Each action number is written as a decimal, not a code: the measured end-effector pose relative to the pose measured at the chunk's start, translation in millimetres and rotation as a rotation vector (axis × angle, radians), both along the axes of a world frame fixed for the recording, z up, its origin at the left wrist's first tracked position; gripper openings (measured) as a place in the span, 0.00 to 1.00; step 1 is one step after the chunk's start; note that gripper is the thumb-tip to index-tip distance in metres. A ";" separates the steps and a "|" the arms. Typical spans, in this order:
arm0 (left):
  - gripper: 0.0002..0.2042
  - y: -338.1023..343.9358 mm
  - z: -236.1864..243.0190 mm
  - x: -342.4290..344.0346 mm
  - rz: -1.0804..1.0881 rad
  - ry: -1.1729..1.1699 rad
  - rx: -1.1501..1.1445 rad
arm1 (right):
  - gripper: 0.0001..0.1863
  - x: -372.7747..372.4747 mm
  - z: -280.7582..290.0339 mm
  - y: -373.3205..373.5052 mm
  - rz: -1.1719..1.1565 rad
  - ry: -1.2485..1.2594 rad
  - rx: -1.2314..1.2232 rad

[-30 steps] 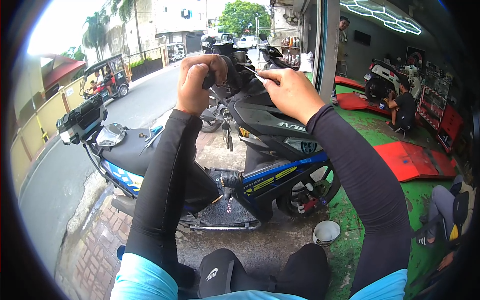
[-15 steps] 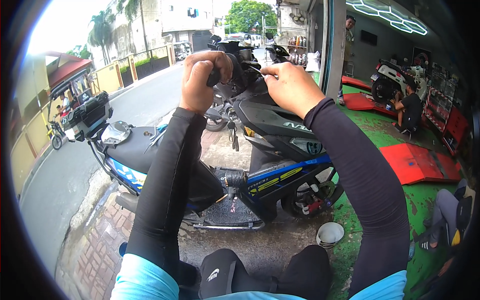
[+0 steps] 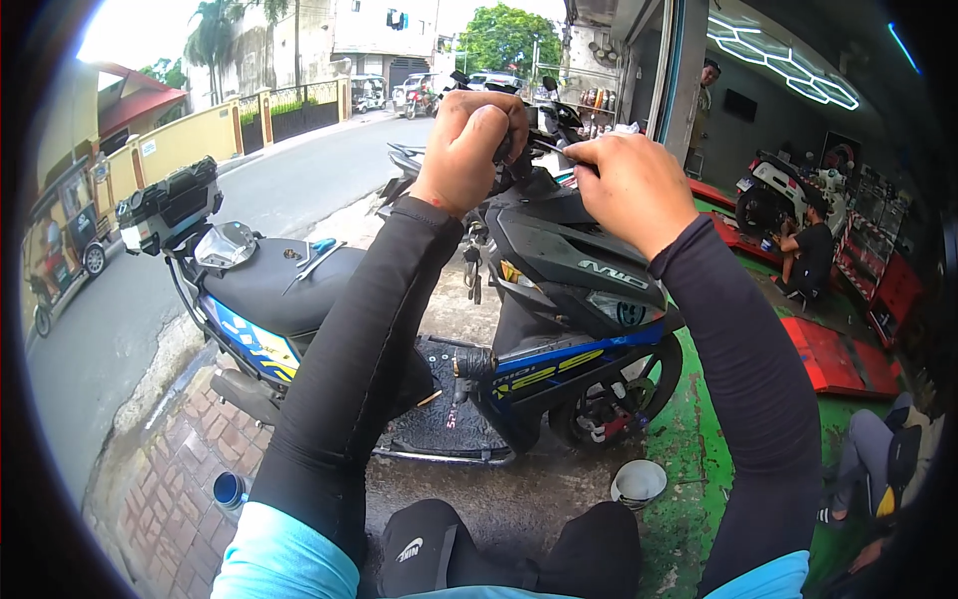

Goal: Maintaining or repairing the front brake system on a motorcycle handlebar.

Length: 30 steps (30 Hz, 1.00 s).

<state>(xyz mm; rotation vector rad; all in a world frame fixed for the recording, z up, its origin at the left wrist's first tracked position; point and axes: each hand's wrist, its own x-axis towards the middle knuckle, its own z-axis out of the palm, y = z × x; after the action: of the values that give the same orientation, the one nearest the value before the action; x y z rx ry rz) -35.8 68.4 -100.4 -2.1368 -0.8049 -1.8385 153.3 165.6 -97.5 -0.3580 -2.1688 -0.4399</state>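
Up by the scooter's handlebar (image 3: 519, 150), the left hand (image 3: 467, 150) is wrapping tight around the grip — the right hand (image 3: 631, 185) is pinching a thin tool (image 3: 559, 152) pointing left at it.

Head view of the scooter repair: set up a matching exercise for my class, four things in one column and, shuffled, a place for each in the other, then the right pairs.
Things:
1. left hand
2. screwdriver with blue handle
3. white bowl
4. blue-capped can

Places:
A. on the ground by the front wheel
B. lying on the black seat
C. on the brick paving left of the scooter
D. closed around the handlebar grip

Pairs: 1-D, 2-B, 3-A, 4-C
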 end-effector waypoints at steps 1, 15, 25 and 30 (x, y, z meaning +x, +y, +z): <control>0.18 -0.9 0.3 0.3 -0.009 0.001 0.010 | 0.12 -2.7 3.8 -1.1 -0.063 -0.017 0.118; 0.17 -8.6 -3.4 0.8 0.217 0.108 0.086 | 0.06 -27.6 56.6 -39.6 -0.295 -0.424 0.579; 0.22 -7.1 -11.3 -6.3 0.047 -0.010 -0.010 | 0.12 -52.4 97.7 -65.1 -0.406 -0.770 0.464; 0.29 -2.9 -17.1 -2.4 0.028 -0.125 0.066 | 0.10 -62.4 99.2 -64.7 -0.390 -0.792 0.398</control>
<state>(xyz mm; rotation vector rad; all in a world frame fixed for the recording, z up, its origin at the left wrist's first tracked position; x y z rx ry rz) -38.2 65.5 -117.5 -1.9776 -0.7837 -1.9719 90.8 100.8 1.6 -0.4270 -2.6711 -1.4014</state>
